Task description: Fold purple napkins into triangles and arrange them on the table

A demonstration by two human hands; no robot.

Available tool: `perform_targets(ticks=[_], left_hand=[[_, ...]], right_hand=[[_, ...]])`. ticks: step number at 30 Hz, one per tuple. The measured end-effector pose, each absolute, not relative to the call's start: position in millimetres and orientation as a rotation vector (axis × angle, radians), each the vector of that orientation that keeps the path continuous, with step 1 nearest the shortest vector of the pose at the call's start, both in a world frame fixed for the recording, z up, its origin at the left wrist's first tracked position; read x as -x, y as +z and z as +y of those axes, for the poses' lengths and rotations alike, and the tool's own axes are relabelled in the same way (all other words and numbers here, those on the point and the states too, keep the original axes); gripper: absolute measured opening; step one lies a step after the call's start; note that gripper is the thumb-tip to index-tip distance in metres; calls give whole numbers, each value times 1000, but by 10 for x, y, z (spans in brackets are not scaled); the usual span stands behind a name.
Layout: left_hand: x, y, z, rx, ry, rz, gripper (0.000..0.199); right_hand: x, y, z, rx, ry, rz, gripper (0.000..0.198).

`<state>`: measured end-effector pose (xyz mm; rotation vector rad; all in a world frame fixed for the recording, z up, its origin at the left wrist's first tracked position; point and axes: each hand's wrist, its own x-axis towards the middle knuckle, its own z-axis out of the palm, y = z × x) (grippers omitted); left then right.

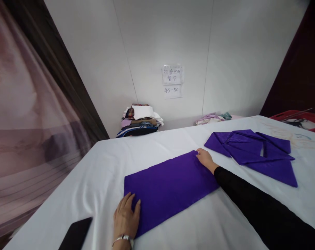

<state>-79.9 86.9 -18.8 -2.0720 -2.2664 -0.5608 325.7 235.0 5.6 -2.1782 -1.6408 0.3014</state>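
A purple cloth napkin [167,187], folded into a long flat rectangle, lies slanted across the white-covered table. My left hand [126,216] rests flat on its near left end, with the fingers stretched out. At the far right corner my right hand [205,159] pinches the cloth's edge between thumb and fingers. The black sleeve of that arm covers part of the napkin's right end. To the right lie more purple cloths [251,147], loosely folded and overlapping one another.
A dark flat phone-like object [76,234] lies at the front left. Stacked folded clothes [140,121] stand behind the table's far edge, with more cloth [212,118] farther right. A red basket [292,114] is at the far right. A handwritten paper sign [173,80] hangs on the wall.
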Motion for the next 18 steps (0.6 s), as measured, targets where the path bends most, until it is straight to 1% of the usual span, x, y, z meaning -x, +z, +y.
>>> perform_targets(ticks=[4, 8, 13, 17, 18], left_hand=[[801, -224, 874, 2079, -493, -2251, 47], [781, -198, 862, 2064, -460, -2270, 47], [724, -103, 824, 2014, -423, -2299, 45], [577, -33, 765, 1934, -419, -2208, 44], [518, -24, 749, 1947, -414, -2159, 44]], right_hand=[[-3262, 40, 2330, 2171, 273, -1634, 35], [-3270, 53, 2302, 2149, 243, -1659, 36], [-3186, 197, 2199, 2070, 195, -1754, 38], [-2652, 298, 1748, 1846, 215, -1979, 40], [-2451, 300, 1576, 1686, 269, -2107, 44]])
